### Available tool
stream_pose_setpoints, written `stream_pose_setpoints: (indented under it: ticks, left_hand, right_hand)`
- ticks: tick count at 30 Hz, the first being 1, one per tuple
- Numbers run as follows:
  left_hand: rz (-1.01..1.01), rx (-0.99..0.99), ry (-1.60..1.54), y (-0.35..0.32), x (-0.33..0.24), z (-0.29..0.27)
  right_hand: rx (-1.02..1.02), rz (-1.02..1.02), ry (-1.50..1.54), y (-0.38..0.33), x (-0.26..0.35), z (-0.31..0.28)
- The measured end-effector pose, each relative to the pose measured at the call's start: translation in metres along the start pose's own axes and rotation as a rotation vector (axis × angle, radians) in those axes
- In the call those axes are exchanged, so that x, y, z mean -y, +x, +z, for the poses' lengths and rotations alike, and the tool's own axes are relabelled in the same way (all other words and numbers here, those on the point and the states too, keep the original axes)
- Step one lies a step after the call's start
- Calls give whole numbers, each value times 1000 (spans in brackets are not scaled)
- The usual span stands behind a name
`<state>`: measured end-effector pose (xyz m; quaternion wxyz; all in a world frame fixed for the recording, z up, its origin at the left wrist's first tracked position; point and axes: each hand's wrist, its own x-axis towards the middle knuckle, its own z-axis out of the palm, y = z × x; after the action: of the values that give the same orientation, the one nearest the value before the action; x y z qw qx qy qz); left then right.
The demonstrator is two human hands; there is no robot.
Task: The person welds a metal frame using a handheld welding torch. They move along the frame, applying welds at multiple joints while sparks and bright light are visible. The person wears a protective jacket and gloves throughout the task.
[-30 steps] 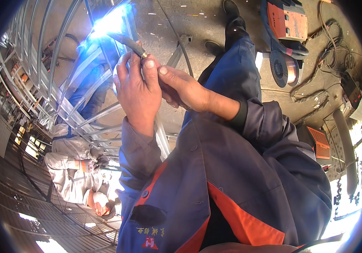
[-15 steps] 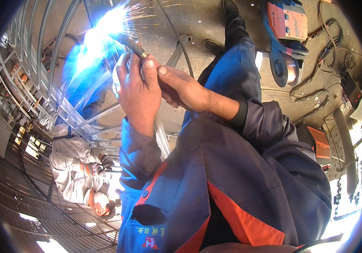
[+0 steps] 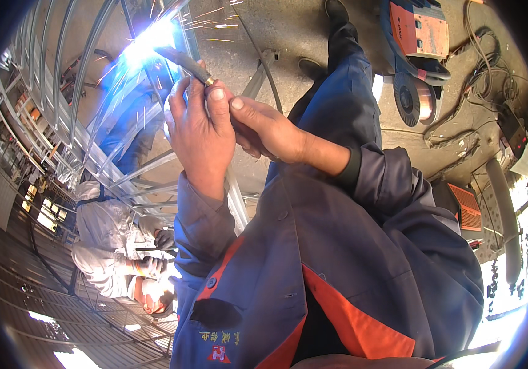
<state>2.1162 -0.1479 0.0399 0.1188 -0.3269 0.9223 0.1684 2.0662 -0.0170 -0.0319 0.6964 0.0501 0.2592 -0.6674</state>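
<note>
I see my left hand (image 3: 199,132) clenched around the welding torch (image 3: 187,63), my right hand (image 3: 264,129) pressed against it and pinching the same handle, the torch tip meeting the bright arc (image 3: 147,42) on the metal frame (image 3: 92,154), just above both hands.

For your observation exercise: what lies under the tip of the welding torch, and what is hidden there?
Under the welding torch tip, a white-blue arc glare throws sparks over a metal bar frame. The glare hides the joint itself. Both hands, left hand and right hand, cover the handle.
</note>
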Motion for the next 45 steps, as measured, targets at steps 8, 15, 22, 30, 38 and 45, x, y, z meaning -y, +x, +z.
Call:
stream_pose_setpoints:
  ticks: [8, 15, 22, 30, 38, 45]
  left_hand:
    - [31, -33, 126, -15, 1, -7]
    - [7, -21, -20, -16, -3, -8]
    - [55, -95, 89, -10, 7, 1]
    - [24, -30, 100, -12, 4, -7]
    - [-8, -9, 22, -6, 4, -10]
    - [11, -22, 57, -3, 6, -9]
  right_hand:
    - [-34, -24, -5, -8, -10, 12]
    - [-23, -14, 7, -9, -11, 11]
    - [-45, -11, 10, -6, -10, 10]
    - [-28, -14, 16, -4, -7, 11]
    - [-2, -6, 7, -2, 0, 13]
    - [-23, -15, 6, 0, -1, 12]
